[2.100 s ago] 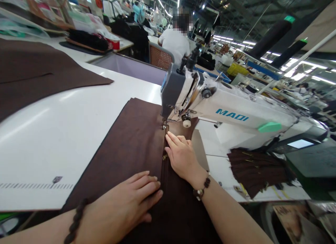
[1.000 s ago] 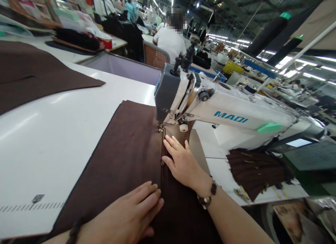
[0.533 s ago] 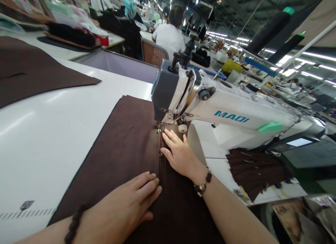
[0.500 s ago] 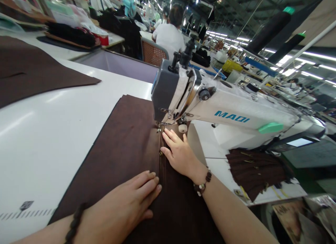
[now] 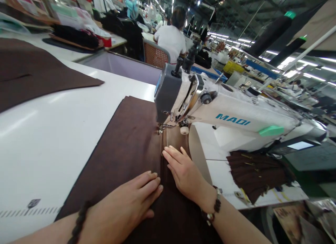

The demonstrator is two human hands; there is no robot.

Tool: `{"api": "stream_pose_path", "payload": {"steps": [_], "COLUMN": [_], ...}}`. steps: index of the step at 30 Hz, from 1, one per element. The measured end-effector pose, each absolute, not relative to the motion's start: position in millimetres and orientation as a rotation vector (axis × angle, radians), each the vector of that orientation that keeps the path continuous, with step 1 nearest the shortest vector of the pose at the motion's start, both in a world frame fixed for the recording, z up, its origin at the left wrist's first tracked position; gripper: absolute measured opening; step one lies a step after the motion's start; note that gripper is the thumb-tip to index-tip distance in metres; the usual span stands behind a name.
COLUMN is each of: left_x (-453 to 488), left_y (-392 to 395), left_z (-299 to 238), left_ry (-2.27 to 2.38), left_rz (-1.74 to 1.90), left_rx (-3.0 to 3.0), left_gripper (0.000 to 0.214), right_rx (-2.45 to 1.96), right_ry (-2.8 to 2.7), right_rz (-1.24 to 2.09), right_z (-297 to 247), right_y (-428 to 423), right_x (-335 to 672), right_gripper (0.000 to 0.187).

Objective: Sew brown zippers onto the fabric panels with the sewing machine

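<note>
A dark brown fabric panel [image 5: 126,149] lies on the white table [image 5: 52,132], running under the needle of a white sewing machine [image 5: 223,111]. A zipper seam [image 5: 163,146] runs down its middle toward me. My left hand [image 5: 126,205] lies flat on the cloth left of the seam, fingers stretched out. My right hand [image 5: 185,172] presses flat on the cloth right of the seam, fingertips a short way in front of the presser foot [image 5: 161,128]. Neither hand holds anything.
A second brown fabric piece [image 5: 34,74] lies at the far left. A pile of brown zippered pieces [image 5: 257,172] sits right of the machine. A person in a white shirt [image 5: 170,39] sits ahead at another station, with stacked goods [image 5: 76,35] behind.
My right hand has slid back toward me along the seam, away from the presser foot. My left hand stays flat in nearly the same place.
</note>
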State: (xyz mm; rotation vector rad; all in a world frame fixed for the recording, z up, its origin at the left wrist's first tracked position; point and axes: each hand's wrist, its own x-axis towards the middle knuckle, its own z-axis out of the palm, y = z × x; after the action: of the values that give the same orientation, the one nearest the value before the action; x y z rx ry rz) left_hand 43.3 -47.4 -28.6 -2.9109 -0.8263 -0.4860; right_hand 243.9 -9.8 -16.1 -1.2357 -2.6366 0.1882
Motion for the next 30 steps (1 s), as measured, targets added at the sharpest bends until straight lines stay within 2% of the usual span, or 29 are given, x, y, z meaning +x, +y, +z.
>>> {"api": "stream_pose_path", "payload": {"steps": [7, 13, 25, 30], "left_x": [43, 42, 38, 37], "left_y": [-51, -51, -23, -5], "left_z": [-28, -28, -43, -39], "left_ry": [-0.870, -0.897, -0.788, -0.753], "left_rz": [-0.454, -0.637, -0.517, -0.577], "left_rx": [-2.902, -2.827, -2.780, -2.790], "left_gripper": [0.035, 0.030, 0.043, 0.048], "right_rx": [-1.329, -1.396, -1.462, -1.473], "right_ry": [-2.663, -2.641, -2.617, -2.609], "right_rz": [0.224, 0.236, 0.214, 0.197], "right_z": [-12, -11, -12, -13], "right_y": [-10, -11, 12, 28], "right_x": [240, 237, 232, 231], "right_gripper": [0.042, 0.042, 0.043, 0.043]}}
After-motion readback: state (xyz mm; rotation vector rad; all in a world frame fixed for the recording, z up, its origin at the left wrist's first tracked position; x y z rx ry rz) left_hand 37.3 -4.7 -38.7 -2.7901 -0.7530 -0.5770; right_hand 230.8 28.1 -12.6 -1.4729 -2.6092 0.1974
